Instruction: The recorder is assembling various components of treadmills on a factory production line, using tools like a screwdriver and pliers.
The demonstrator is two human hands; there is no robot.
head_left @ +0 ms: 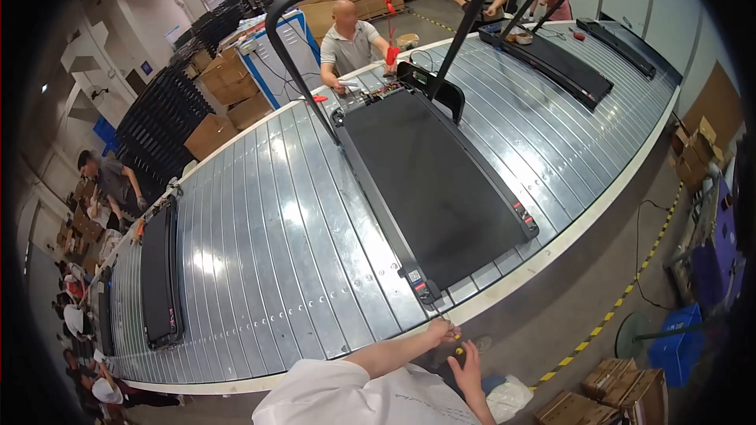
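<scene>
Head view gives me one black-belted treadmill point(429, 181) on a slatted silver-metal conveyor point(252, 212): its tubular black upright frame point(293, 63) is raised, though exposed far-end parts point(382, 93) look unfinished. I count five decks point(161, 267), two with frames up. My left hand point(442, 330) curls its fingers round a small yellow object point(457, 336) near the closest corner point(426, 292); my right hand point(470, 370) is spread, apparently empty.

The treadmill point(429, 181) is finished in black; the bench point(260, 228) is banded in silver-grey and edged in cream. The grey floor point(567, 299) is marked with yellow-and-black striped tape point(598, 330).
</scene>
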